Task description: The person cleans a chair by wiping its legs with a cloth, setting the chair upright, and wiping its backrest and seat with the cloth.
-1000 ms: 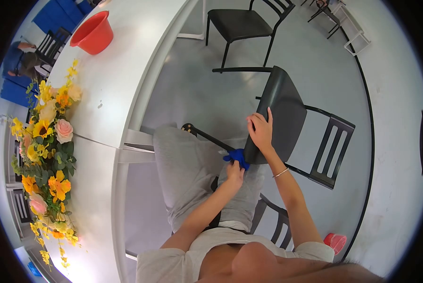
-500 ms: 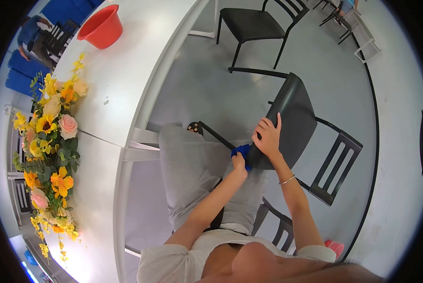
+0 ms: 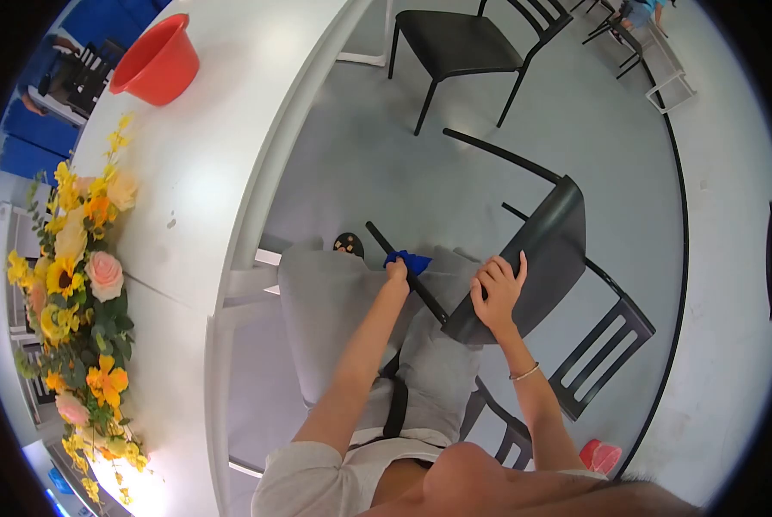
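Note:
A black chair is tilted over in front of my lap, with its front legs pointing up-left and its slatted backrest to the lower right. My left hand is closed with a blue cloth around one chair leg, partway along it. On the front edge of the seat lies my right hand, its fingers curled over the edge and its thumb on the seat. A bracelet sits on my right wrist.
A white table runs along my left, bearing a red bucket and a flower arrangement. Another black chair stands ahead; part of one shows behind me. A pink basket is at the lower right. People are far off.
My left hand and the cloth have moved up the leg, away from the seat. The chair has turned slightly and shifted lower, and my right hand has come down with it.

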Demonstrator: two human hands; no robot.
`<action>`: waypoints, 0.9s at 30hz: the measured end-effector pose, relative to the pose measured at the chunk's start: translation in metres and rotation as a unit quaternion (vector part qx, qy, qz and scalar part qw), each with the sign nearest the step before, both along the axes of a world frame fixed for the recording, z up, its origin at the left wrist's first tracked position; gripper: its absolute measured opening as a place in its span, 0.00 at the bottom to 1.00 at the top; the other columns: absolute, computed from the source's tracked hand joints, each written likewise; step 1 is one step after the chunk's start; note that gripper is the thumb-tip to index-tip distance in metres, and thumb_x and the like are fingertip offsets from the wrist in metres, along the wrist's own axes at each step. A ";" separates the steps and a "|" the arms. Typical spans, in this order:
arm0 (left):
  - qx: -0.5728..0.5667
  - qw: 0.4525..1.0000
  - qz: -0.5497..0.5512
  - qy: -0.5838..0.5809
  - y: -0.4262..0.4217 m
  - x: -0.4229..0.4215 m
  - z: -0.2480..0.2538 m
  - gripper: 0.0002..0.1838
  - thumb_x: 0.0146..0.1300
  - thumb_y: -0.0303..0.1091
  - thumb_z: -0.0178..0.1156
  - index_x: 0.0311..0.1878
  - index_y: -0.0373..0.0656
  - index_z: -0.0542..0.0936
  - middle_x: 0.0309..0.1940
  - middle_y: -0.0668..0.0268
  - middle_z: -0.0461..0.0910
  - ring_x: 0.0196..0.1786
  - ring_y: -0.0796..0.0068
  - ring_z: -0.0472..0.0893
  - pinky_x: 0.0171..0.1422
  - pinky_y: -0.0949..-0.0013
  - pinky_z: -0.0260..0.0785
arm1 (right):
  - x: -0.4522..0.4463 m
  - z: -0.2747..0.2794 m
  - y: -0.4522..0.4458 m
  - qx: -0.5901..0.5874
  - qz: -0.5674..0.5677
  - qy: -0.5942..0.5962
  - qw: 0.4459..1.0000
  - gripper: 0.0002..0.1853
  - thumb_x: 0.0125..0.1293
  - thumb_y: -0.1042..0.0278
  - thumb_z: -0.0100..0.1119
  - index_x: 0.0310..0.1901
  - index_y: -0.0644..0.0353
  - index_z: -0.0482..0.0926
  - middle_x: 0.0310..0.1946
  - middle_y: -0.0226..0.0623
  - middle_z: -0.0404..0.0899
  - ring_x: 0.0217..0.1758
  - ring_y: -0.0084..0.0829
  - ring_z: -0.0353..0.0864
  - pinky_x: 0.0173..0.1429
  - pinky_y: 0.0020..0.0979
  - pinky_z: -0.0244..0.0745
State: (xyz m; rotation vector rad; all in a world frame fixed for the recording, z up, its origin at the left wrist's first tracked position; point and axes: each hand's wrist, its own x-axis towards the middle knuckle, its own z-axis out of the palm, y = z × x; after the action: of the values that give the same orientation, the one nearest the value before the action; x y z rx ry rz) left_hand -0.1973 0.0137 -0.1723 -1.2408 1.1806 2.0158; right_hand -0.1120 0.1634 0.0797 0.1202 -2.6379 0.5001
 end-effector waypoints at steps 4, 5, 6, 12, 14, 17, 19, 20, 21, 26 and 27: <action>-0.053 0.999 0.004 -0.011 -0.005 -0.042 0.022 0.10 0.76 0.31 0.44 0.37 0.43 0.71 0.25 0.64 0.74 0.25 0.70 0.77 0.31 0.65 0.75 | 0.000 -0.003 0.002 0.000 -0.015 -0.023 1.000 0.05 0.54 0.68 0.58 0.24 0.56 0.76 0.29 0.28 0.75 0.49 0.32 0.77 0.75 0.58 0.42; -0.052 0.999 0.004 -0.014 -0.008 -0.052 0.025 0.10 0.76 0.31 0.44 0.37 0.43 0.71 0.25 0.64 0.74 0.25 0.70 0.77 0.31 0.65 0.75 | -0.001 -0.004 0.001 0.002 -0.021 -0.032 0.999 0.05 0.54 0.68 0.58 0.24 0.56 0.76 0.29 0.27 0.75 0.49 0.32 0.77 0.75 0.58 0.42; -0.033 0.999 0.006 -0.014 -0.010 -0.062 0.033 0.11 0.76 0.30 0.43 0.35 0.43 0.70 0.23 0.64 0.72 0.23 0.70 0.76 0.30 0.64 0.76 | -0.003 -0.003 0.000 0.000 -0.029 -0.031 0.999 0.06 0.55 0.67 0.57 0.23 0.54 0.75 0.28 0.26 0.75 0.48 0.32 0.77 0.76 0.57 0.42; -0.107 0.991 -0.079 -0.001 -0.022 -0.118 0.001 0.12 0.75 0.28 0.42 0.31 0.43 0.67 0.21 0.64 0.70 0.21 0.69 0.75 0.29 0.62 0.78 | -0.017 -0.003 -0.004 0.002 -0.038 -0.057 0.998 0.08 0.56 0.67 0.54 0.20 0.51 0.74 0.25 0.24 0.75 0.47 0.31 0.77 0.76 0.55 0.40; -0.126 0.988 -0.089 -0.001 -0.027 -0.127 -0.021 0.10 0.75 0.29 0.42 0.34 0.41 0.68 0.25 0.63 0.71 0.24 0.68 0.76 0.32 0.61 0.78 | -0.018 -0.005 -0.006 0.000 -0.039 -0.058 0.998 0.08 0.56 0.67 0.53 0.19 0.51 0.73 0.24 0.24 0.75 0.47 0.30 0.77 0.77 0.53 0.39; -0.142 0.987 -0.068 -0.021 -0.032 -0.134 -0.046 0.09 0.75 0.31 0.43 0.39 0.39 0.70 0.30 0.62 0.74 0.30 0.67 0.78 0.37 0.61 0.77 | -0.010 -0.004 -0.008 0.012 -0.030 -0.073 0.997 0.08 0.55 0.68 0.54 0.19 0.50 0.73 0.25 0.24 0.75 0.46 0.30 0.78 0.77 0.53 0.39; -0.151 0.987 -0.039 -0.046 -0.036 -0.129 -0.059 0.10 0.75 0.32 0.43 0.42 0.37 0.71 0.34 0.61 0.76 0.33 0.66 0.79 0.40 0.61 0.77 | -0.009 -0.003 -0.010 0.015 -0.024 -0.068 0.997 0.08 0.54 0.68 0.54 0.19 0.50 0.73 0.24 0.24 0.74 0.46 0.30 0.78 0.77 0.52 0.40; -0.158 0.985 -0.026 -0.059 -0.040 -0.122 -0.066 0.10 0.75 0.33 0.44 0.44 0.37 0.72 0.36 0.61 0.77 0.35 0.66 0.79 0.41 0.61 0.76 | -0.004 -0.003 -0.013 0.017 -0.019 -0.067 0.997 0.07 0.54 0.68 0.54 0.19 0.51 0.74 0.24 0.24 0.74 0.45 0.30 0.78 0.76 0.52 0.41; -0.164 0.984 -0.014 -0.073 -0.043 -0.113 -0.072 0.11 0.75 0.33 0.44 0.46 0.36 0.73 0.38 0.60 0.77 0.37 0.66 0.80 0.43 0.61 0.76 | 0.000 -0.004 -0.015 0.019 -0.017 -0.064 0.998 0.07 0.54 0.68 0.55 0.20 0.52 0.74 0.24 0.25 0.74 0.45 0.30 0.78 0.76 0.52 0.42; -0.118 0.989 -0.008 -0.090 -0.053 -0.047 -0.037 0.17 0.76 0.37 0.45 0.54 0.33 0.73 0.48 0.59 0.79 0.46 0.66 0.80 0.51 0.60 0.74 | 0.016 -0.002 -0.015 0.035 0.006 -0.058 0.998 0.07 0.54 0.68 0.55 0.20 0.54 0.74 0.25 0.26 0.74 0.46 0.30 0.78 0.76 0.54 0.45; -0.088 0.992 -0.019 -0.091 -0.051 -0.033 -0.021 0.20 0.76 0.40 0.45 0.58 0.32 0.72 0.52 0.59 0.79 0.51 0.67 0.79 0.55 0.60 0.72 | 0.017 -0.001 -0.014 0.034 0.013 -0.057 0.998 0.06 0.54 0.68 0.55 0.21 0.55 0.75 0.25 0.27 0.74 0.46 0.31 0.78 0.75 0.54 0.45</action>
State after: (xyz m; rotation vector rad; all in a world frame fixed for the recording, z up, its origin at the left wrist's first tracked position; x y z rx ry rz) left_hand -0.2308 -0.0373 -0.1933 -1.4419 1.3021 1.7606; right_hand -0.0951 0.1495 0.0785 0.1519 -2.7693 0.4380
